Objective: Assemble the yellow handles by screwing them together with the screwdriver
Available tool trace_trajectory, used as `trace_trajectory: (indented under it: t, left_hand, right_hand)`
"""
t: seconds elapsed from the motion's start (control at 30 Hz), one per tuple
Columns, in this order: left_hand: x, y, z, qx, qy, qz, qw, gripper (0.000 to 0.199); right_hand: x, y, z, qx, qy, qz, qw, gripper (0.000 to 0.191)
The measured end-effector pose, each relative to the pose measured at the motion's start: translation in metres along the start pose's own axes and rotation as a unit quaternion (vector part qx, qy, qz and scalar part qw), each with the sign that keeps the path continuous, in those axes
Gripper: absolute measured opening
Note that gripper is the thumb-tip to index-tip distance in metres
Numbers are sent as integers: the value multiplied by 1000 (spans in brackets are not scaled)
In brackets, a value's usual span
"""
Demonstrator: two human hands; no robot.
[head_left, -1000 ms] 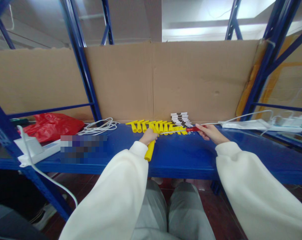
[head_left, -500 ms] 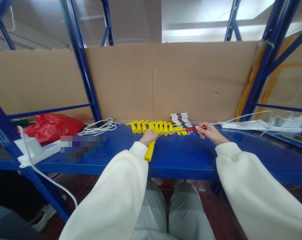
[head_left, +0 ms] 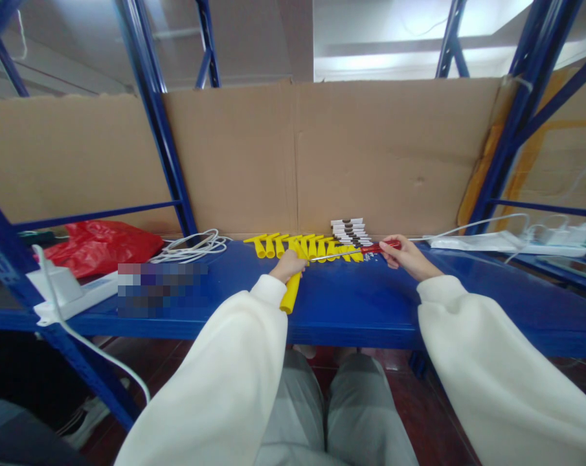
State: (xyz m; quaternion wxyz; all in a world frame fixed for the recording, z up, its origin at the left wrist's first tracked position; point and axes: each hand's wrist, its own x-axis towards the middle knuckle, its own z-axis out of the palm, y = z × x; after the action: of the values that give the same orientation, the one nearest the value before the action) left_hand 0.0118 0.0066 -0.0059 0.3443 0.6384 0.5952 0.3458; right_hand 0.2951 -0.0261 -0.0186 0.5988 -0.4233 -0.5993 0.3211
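Note:
My left hand (head_left: 289, 264) is closed around a yellow plastic tube-shaped part (head_left: 291, 295), whose round end points down toward the shelf's front edge. In my closed right hand (head_left: 400, 254) is a screwdriver (head_left: 373, 248) with a red handle. Its long metal shaft runs left, and the tip meets the yellow part beside my left fingers; the exact contact is hidden. Behind my hands, several like yellow parts (head_left: 270, 248) lie in a row. Smaller yellow pieces (head_left: 353, 255) sit under the shaft, and a stack of white and black pieces (head_left: 349, 232) lies behind them.
The blue shelf (head_left: 351, 304) has a cardboard panel (head_left: 370, 155) along its back. To the left are a red plastic bag (head_left: 105, 247), coiled white cable (head_left: 195, 246) and a power strip (head_left: 79, 301). Another white power strip (head_left: 487, 243) with cables lies at right.
Both hands keep their places and holds; the screwdriver stays against the yellow part. Only a very slight shift of the view and the right fingers shows.

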Motion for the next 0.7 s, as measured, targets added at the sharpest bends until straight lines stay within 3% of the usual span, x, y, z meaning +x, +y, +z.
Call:
trace_trajectory:
  t: [0.2, 0.5, 0.7]
  left_hand:
    - [-10, 6, 1, -25, -27, 2, 999, 32]
    - [-10, 7, 0, -27, -16, 0, 1000, 28]
    - [-10, 6, 0, -19, -15, 4, 1000, 29]
  right_hand:
    - [1, -3, -1, -32, 72, -18, 997, 56]
    - [6, 0, -5, 38, -5, -8, 999, 50]
    - [4, -2, -5, -62, 61, -40, 995, 51]
